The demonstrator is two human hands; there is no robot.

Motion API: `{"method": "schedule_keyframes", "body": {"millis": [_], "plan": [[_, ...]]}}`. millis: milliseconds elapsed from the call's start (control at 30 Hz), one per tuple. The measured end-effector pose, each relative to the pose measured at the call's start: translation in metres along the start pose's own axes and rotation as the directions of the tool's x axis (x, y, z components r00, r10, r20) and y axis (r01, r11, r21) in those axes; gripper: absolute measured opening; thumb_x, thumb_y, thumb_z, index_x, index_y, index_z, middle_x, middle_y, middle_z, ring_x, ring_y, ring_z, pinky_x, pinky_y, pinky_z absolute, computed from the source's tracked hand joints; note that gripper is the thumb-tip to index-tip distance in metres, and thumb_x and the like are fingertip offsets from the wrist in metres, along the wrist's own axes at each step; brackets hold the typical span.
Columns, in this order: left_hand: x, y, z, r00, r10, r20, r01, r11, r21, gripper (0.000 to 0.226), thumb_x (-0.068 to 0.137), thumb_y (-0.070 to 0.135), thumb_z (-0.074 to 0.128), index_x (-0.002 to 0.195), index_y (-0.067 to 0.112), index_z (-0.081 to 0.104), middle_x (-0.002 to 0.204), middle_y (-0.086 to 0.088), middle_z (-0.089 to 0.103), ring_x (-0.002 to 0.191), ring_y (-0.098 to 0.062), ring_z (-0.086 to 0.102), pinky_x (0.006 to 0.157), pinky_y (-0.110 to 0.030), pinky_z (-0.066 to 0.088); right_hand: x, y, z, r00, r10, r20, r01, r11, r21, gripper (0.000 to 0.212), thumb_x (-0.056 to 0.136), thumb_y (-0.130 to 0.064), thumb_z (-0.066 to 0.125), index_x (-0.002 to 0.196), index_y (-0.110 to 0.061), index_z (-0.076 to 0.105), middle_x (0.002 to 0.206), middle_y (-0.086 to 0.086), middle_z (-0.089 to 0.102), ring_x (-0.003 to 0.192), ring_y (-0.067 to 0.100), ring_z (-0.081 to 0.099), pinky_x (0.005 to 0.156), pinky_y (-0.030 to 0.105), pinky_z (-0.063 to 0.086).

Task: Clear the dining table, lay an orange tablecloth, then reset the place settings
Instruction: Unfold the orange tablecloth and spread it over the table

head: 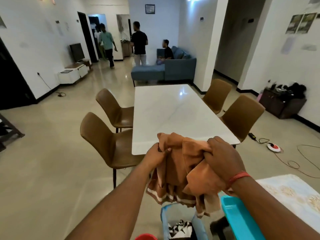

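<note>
A bunched orange tablecloth (180, 172) with a pale striped border hangs in front of me, held in the air just short of the near end of the white marble dining table (174, 111). My left hand (156, 155) grips its left side and my right hand (221, 158) grips its right side. The tabletop is bare and glossy.
Four brown chairs flank the table, two left (107, 144) and two right (242, 115). Below my hands stand a blue mesh basket (183, 224) with patterned cloth, a turquoise tray (240, 217) and a red item (146, 237). Cables and a small red-white device (273, 147) lie on the floor right. Several people stand near a blue sofa (166, 70).
</note>
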State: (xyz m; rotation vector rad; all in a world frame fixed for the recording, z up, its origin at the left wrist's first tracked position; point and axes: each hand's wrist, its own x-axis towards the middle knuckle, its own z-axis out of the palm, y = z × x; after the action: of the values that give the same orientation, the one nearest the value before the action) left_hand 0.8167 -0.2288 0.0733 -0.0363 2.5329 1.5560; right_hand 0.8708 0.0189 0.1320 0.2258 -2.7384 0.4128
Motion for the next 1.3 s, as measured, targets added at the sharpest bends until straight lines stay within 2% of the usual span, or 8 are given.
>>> {"method": "schedule_keyframes", "body": {"millis": [300, 400, 500, 667, 933, 1033, 1200, 1300], "plan": [[0.058, -0.07, -0.213, 0.991, 0.09, -0.097, -0.076, 0.986, 0.146, 0.025, 0.1, 0.028, 0.056, 0.108, 0.007, 0.067, 0.104, -0.011, 0.069, 0.098, -0.027, 0.064, 0.079, -0.038, 0.052, 0.117, -0.15, 0.082, 1.0, 0.003, -0.001, -0.003, 1.0, 0.022, 0.007, 0.084, -0.023, 0.055, 0.083, -0.016, 0.053, 0.091, 0.006, 0.056, 0.082, 0.028, 0.056, 0.07, 0.037, 0.044], [0.073, -0.083, -0.269, 0.988, 0.102, -0.119, -0.082, 0.984, 0.161, 0.024, 0.1, 0.032, 0.056, 0.114, 0.016, 0.066, 0.106, 0.0, 0.066, 0.097, -0.02, 0.06, 0.077, -0.033, 0.048, 0.149, -0.182, 0.099, 0.998, 0.05, -0.028, -0.049, 0.998, 0.028, 0.009, 0.085, -0.022, 0.054, 0.082, -0.013, 0.055, 0.091, 0.01, 0.059, 0.081, 0.029, 0.056, 0.07, 0.038, 0.045], [0.097, -0.093, -0.298, 0.993, 0.081, -0.091, -0.067, 0.987, 0.143, 0.012, 0.099, 0.034, 0.057, 0.096, 0.025, 0.063, 0.092, 0.005, 0.062, 0.085, -0.014, 0.057, 0.068, -0.032, 0.045, 0.17, -0.199, 0.114, 0.991, 0.131, -0.037, -0.129, 0.991, 0.04, 0.011, 0.086, -0.021, 0.053, 0.082, -0.012, 0.057, 0.089, 0.008, 0.058, 0.08, 0.028, 0.055, 0.07, 0.039, 0.047], [0.159, -0.093, -0.304, 0.995, 0.091, -0.04, -0.09, 0.995, 0.044, 0.012, 0.1, 0.031, 0.055, 0.105, 0.023, 0.063, 0.092, 0.007, 0.063, 0.084, -0.011, 0.058, 0.062, -0.025, 0.043, 0.23, -0.197, 0.134, 0.98, 0.185, -0.074, -0.185, 0.983, 0.009, 0.011, 0.089, -0.021, 0.052, 0.08, -0.015, 0.055, 0.084, 0.005, 0.054, 0.078, 0.025, 0.052, 0.068, 0.034, 0.039], [0.297, -0.068, -0.287, 0.998, 0.056, -0.024, -0.057, 0.995, -0.081, 0.016, 0.101, 0.018, 0.047, 0.101, 0.018, 0.063, 0.105, 0.002, 0.068, 0.096, -0.019, 0.065, 0.076, -0.036, 0.059, 0.343, -0.15, 0.174, 0.949, 0.276, -0.151, -0.28, 0.96, -0.009, 0.014, 0.091, -0.018, 0.049, 0.088, -0.01, 0.06, 0.091, 0.011, 0.057, 0.08, 0.027, 0.053, 0.069, 0.035, 0.04], [0.371, -0.038, -0.282, 0.999, 0.041, -0.028, -0.045, 0.987, -0.154, 0.017, 0.102, 0.023, 0.044, 0.099, 0.024, 0.061, 0.102, 0.0, 0.067, 0.095, -0.022, 0.065, 0.082, -0.044, 0.061, 0.408, -0.12, 0.18, 0.92, 0.334, -0.205, -0.331, 0.942, 0.049, 0.016, 0.095, -0.017, 0.046, 0.094, -0.01, 0.06, 0.094, 0.008, 0.055, 0.081, 0.023, 0.052, 0.07, 0.034, 0.041], [0.475, 0.004, -0.271, 0.979, 0.089, -0.186, -0.131, 0.965, -0.227, 0.017, 0.103, 0.026, 0.041, 0.096, 0.032, 0.055, 0.102, 0.007, 0.062, 0.095, -0.015, 0.06, 0.075, -0.033, 0.052, 0.491, -0.065, 0.195, 0.787, 0.459, -0.413, -0.348, 0.882, 0.316, 0.018, 0.098, -0.013, 0.042, 0.106, -0.01, 0.058, 0.106, 0.012, 0.055, 0.09, 0.02, 0.051, 0.075, 0.025, 0.041], [0.509, -0.005, -0.254, 0.99, 0.074, -0.121, -0.09, 0.987, -0.135, 0.017, 0.104, 0.027, 0.039, 0.092, 0.03, 0.051, 0.104, 0.001, 0.061, 0.089, -0.013, 0.057, 0.064, -0.029, 0.047, 0.501, -0.021, 0.239, 0.788, 0.591, -0.172, -0.57, 0.807, 0.156, 0.031, 0.096, -0.011, 0.044, 0.126, -0.006, 0.053, 0.126, 0.022, 0.049, 0.112, 0.04, 0.05, 0.094, 0.04, 0.043]]}}
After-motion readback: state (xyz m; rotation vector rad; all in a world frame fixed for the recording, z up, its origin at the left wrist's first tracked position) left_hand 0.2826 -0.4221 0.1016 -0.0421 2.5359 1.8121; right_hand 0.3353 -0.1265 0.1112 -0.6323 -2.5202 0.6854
